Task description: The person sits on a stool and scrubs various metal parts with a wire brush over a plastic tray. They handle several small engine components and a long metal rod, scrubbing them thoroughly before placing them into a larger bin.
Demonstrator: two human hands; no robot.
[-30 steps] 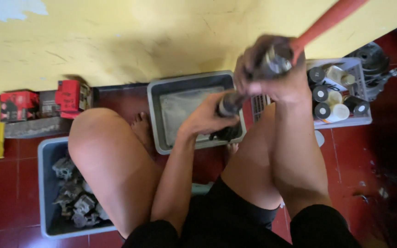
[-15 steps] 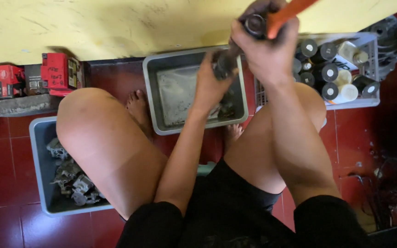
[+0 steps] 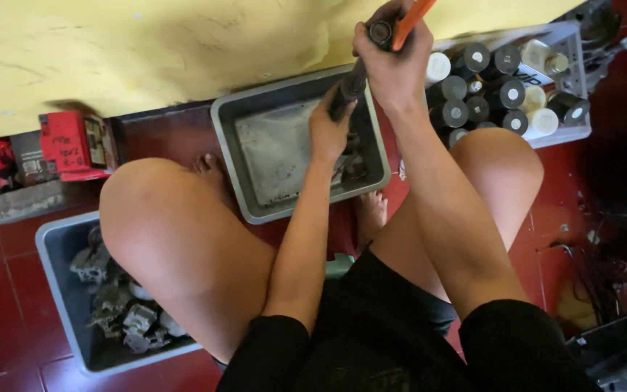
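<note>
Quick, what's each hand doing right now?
Left hand: closed around a dark cylindrical part.
Right hand: closed on an orange-handled tool.

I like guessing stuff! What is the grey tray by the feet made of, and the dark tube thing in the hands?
The grey tray looks like plastic: smooth thick rim, rounded corners, with a dull, grimy bottom. The dark tube held by the left hand and right hand seems to be metal, dark and slightly shiny, though grime makes that uncertain.

Red boxes (image 3: 74, 145) and capped bottles (image 3: 506, 94) nearby.
</note>
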